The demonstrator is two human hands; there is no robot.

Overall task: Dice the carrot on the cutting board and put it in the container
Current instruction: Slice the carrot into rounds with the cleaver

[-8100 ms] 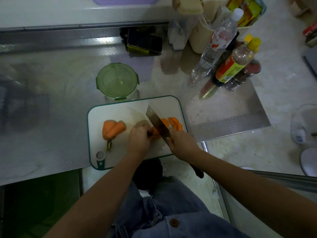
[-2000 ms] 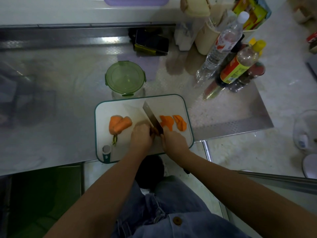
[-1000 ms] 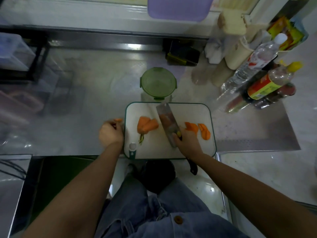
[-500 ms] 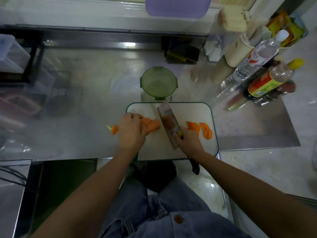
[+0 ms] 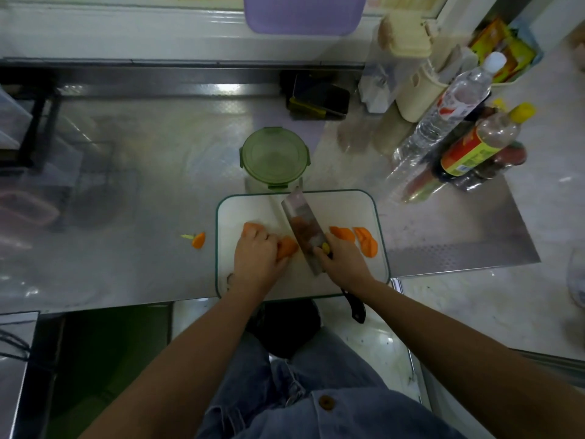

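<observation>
While the left hand [image 5: 258, 259] curls down over the carrot [image 5: 287, 247] on the cutting board [image 5: 348, 204], the right hand [image 5: 343, 261] grips the cleaver [image 5: 304, 229] just beside it. Slicing seems underway. The carrot's long axis runs hand to hand, stub toward the blade. The next cut, I reckon, should cross it, clear of the fingertips.

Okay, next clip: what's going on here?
A person is cutting carrot on a white cutting board. The left hand holds down a carrot chunk while the right hand grips a cleaver just right of it. Cut slices lie on the board's right side, a trimmed end lies on the counter, and the green-lidded container stands closed behind the board.
</observation>
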